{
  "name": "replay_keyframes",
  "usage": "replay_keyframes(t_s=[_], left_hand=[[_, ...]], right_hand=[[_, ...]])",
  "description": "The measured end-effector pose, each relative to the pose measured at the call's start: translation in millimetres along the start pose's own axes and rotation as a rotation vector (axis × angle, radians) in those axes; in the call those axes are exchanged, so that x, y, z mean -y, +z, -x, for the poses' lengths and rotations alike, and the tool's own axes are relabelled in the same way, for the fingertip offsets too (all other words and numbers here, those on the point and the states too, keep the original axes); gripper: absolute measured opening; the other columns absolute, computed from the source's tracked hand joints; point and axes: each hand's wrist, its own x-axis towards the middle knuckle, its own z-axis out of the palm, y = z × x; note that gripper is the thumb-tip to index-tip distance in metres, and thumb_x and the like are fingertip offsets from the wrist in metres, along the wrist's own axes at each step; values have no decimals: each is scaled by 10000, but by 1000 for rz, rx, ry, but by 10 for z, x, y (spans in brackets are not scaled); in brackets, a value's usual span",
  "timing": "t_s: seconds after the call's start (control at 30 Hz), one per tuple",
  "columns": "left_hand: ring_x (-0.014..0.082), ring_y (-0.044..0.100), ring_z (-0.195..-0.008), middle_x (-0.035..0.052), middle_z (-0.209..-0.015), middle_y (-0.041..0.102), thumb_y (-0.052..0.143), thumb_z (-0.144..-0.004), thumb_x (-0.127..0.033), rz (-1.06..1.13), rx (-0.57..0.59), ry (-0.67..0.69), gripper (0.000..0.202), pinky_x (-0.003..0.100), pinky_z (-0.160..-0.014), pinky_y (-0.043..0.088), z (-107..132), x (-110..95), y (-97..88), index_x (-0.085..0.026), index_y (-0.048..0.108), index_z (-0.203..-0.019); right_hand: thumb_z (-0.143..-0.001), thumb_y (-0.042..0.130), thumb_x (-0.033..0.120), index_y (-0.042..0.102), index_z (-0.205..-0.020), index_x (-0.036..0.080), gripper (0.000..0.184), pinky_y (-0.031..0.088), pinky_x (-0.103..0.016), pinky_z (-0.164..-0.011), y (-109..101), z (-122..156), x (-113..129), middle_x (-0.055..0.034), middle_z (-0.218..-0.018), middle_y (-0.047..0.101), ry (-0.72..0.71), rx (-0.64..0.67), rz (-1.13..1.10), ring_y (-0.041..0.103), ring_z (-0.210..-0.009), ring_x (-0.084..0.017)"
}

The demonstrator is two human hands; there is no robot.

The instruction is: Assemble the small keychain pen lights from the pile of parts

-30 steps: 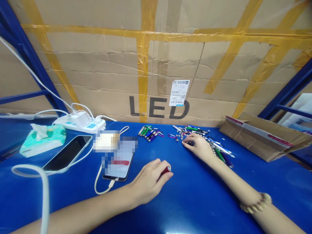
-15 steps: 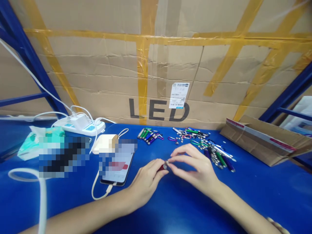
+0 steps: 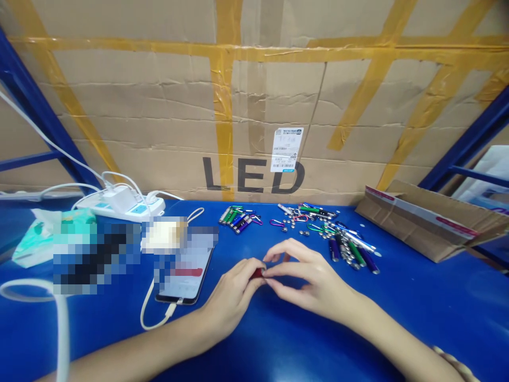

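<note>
My left hand (image 3: 233,294) is closed around a short red metal flashlight tube (image 3: 257,273), most of it hidden by the fingers. At the tube's right end, the thumb and fingers of my right hand (image 3: 314,278) pinch together over a small silver round piece, mostly covered by the fingertips. Behind my hands lie loose silver button-shaped pieces (image 3: 284,229) and a purple carabiner clip (image 3: 277,223). A heap of green, blue and purple tubes (image 3: 359,255) lies beyond my right hand. A smaller group of green and blue flashlights (image 3: 240,221) sits farther left.
A phone (image 3: 185,281) on a charging cable lies left of my hands, beside a pale power bank (image 3: 163,235). Farther left are a power strip (image 3: 139,212) and a tissue pack (image 3: 35,246). An open cardboard tray (image 3: 413,228) stands right; a large carton (image 3: 167,116) closes the back.
The right fingertips have closed in against the end of the red tube, covering the silver piece seen there before. The whole view has shifted slightly.
</note>
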Motion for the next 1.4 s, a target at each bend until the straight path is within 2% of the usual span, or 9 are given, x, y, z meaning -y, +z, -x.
replay_keyframes(t_s=[0.13,0.23,0.33,0.43,0.53,0.63,0.87,1.13,1.4], left_hand=[[156,531,-747,2,-793,544,344,-881,-184,5,-13,-16,133,244,-683,404,-7,-13,-4,-215,469,-845],[153,502,-707,-8,-747,505,342,-888,-228,4,-35,-56,122,245,-643,383,3,-41,-9,-215,431,-805],[146,479,-682,-16,-736,479,331,-899,-269,12,-15,-70,128,245,-619,360,22,-63,-11,-219,406,-809],[142,460,-662,-23,-722,461,321,-904,-285,19,6,-73,139,244,-601,340,34,-73,-13,-222,391,-802],[141,446,-654,-25,-715,451,319,-904,-288,20,23,-70,144,244,-595,327,34,-83,-18,-223,388,-796],[143,436,-649,-24,-711,444,317,-903,-294,18,43,-65,152,245,-593,323,29,-96,-26,-222,391,-792],[140,426,-635,-28,-707,444,322,-898,-277,15,65,-60,145,243,-595,320,37,-106,-43,-224,387,-779],[135,428,-629,-32,-715,453,327,-903,-269,-19,81,-48,139,242,-601,321,44,-117,-45,-226,391,-787],[135,448,-648,-33,-735,473,330,-910,-270,-32,84,-47,132,240,-614,331,44,-114,-47,-231,399,-804]], right_hand=[[-816,583,226,646,-936,185,142,491,-269,-740,-73,-12,-29,-59,-966,601,49,39,20,567,-844,-141],[-833,564,283,615,-1026,185,222,492,-308,-767,-175,-12,-169,-61,-953,629,81,15,229,587,-877,-173],[-807,594,322,605,-1062,187,289,486,-373,-812,-240,38,-387,-76,-1025,631,209,67,512,588,-944,-227],[-744,656,331,567,-1144,159,444,474,-409,-840,-212,122,-587,-120,-1144,585,389,217,683,552,-1039,-282],[-789,600,361,573,-1144,142,418,459,-400,-854,-129,180,-707,-125,-1131,591,505,313,748,547,-1039,-278],[-831,544,365,609,-1093,145,347,447,-388,-842,-81,201,-781,-117,-1090,603,584,291,800,549,-1009,-273],[-848,530,257,705,-872,184,192,456,-317,-774,-167,247,-963,-78,-948,651,647,229,802,585,-914,-231],[-840,544,338,712,-846,196,220,465,-298,-751,-119,238,-1021,-63,-947,659,634,151,731,592,-898,-220],[-781,613,259,674,-773,196,88,477,-281,-694,-117,244,-1051,-45,-869,669,629,82,689,611,-856,-212]])
